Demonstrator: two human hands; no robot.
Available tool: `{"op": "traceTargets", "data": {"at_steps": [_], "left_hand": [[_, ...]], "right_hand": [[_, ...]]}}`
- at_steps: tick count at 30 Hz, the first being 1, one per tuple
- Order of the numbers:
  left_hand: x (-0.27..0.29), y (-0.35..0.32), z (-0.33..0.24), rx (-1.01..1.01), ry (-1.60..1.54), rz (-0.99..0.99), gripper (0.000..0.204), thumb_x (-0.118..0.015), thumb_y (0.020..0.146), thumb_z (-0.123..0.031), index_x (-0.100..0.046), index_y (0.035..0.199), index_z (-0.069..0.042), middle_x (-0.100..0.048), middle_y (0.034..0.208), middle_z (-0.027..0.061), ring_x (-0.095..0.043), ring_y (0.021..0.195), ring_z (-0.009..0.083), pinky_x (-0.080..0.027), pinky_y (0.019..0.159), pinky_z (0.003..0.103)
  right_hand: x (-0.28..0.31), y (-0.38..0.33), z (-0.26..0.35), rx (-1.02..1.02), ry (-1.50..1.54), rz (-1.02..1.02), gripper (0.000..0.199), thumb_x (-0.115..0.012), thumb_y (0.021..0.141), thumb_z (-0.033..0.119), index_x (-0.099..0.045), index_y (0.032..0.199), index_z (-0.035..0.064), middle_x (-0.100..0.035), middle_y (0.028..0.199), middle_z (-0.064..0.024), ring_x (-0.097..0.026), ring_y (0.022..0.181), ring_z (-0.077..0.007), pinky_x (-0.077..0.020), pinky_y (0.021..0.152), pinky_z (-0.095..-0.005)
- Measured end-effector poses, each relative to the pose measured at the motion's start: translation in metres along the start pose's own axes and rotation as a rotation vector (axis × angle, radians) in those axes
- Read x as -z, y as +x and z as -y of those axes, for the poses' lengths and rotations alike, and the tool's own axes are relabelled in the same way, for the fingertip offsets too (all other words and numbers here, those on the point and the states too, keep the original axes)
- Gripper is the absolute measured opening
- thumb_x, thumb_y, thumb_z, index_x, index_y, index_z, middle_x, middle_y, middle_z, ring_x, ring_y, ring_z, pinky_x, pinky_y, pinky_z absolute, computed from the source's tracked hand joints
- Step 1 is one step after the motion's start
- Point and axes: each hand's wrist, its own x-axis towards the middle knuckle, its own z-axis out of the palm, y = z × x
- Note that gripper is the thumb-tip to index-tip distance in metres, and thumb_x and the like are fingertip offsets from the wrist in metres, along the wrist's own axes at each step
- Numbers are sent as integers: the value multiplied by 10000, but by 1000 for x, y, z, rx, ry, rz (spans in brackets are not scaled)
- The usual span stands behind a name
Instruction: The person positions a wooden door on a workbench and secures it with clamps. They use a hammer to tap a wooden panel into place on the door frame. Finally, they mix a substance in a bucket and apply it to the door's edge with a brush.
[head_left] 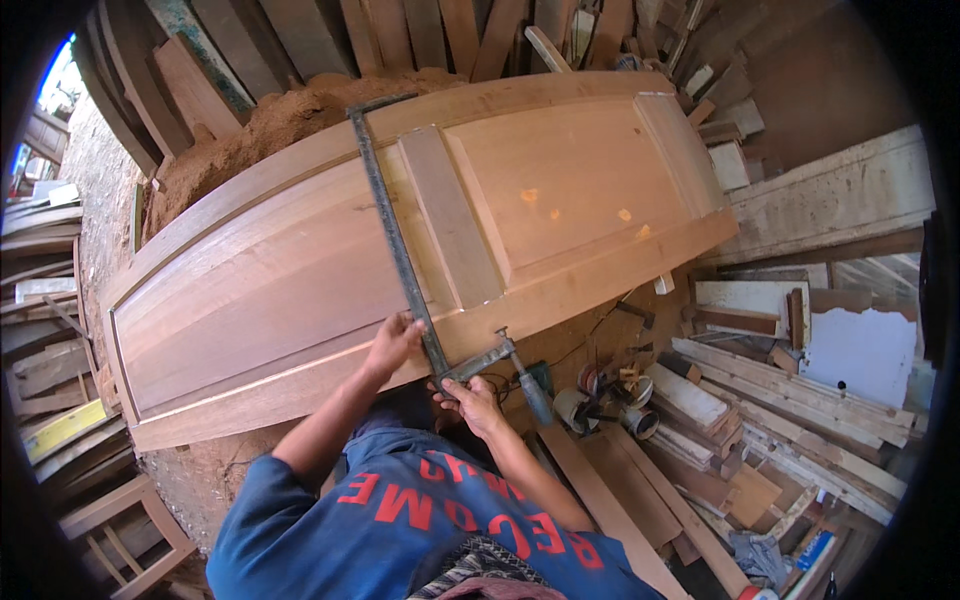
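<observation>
The right hand [470, 402] grips the lower jaw of the long metal bar clamp [400, 250] at the wooden door's [300, 280] near edge. Just left, the left hand [393, 340] curls onto that edge beside the bar, which spans the door to its far edge.

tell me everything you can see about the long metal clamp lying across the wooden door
The clamp is a long, dark, worn metal bar lying across the width of the pale wooden door, from the far edge to the near one. Its fixed end hooks over the far edge by the sawdust heap. At the near edge a sliding jaw carries a screw with a greenish handle. The left hand rests on the door beside the bar; the right hand grips the sliding jaw from below.
</observation>
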Motion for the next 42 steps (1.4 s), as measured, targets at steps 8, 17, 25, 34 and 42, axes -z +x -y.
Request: {"op": "traceTargets", "data": {"at_steps": [8, 17, 25, 34, 42], "left_hand": [[6, -36, 15, -172, 211, -214, 259, -611, 999, -188, -606, 1140, 30, -664, 967, 77, -619, 944, 179, -511, 837, 314], [128, 182, -159, -703, 671, -527, 261, -658, 956, -238, -655, 1058, 3, -696, 920, 143, -659, 875, 228, -511, 779, 344], [150, 375, -265, -522, 1213, -497, 509, -535, 966, -471, -613, 1291, -87, -620, 1296, 217, -547, 1259, 380, -429, 1031, 472], [149, 419, -300, -359, 1127, -87, 544, -555, 951, -559, -657, 1297, -152, -659, 1253, 209, -595, 1205, 392, -438, 1038, 454], [147, 429, -305, -348, 1156, -7, 536, -553, 969, -506, -634, 1317, -106, -655, 1259, 216, -606, 1187, 373, -435, 1037, 418]], "right_hand": [[13, 8, -20, -9, -50, 33, 283, -658, 974, 220, -617, 1163, 14, -721, 1059, -129, -695, 775, -140, -569, 623, -234], [11, 10, -23, -2, 19, -14, 252, -653, 977, 201, -633, 1124, -2, -713, 1061, -128, -703, 845, -184, -583, 704, -284], [3, 9, -29, -41, -137, -55, 265, -688, 950, 218, -661, 1108, 7, -728, 1007, -73, -666, 794, -113, -544, 680, -258], [-5, 8, -20, -125, -69, -116, 229, -682, 951, 160, -677, 1100, -14, -735, 1026, -105, -686, 844, -143, -552, 731, -275], [-2, 7, -27, -147, -62, -106, 235, -710, 930, 179, -682, 1076, -3, -734, 1027, -100, -683, 839, -136, -550, 734, -279]]}}
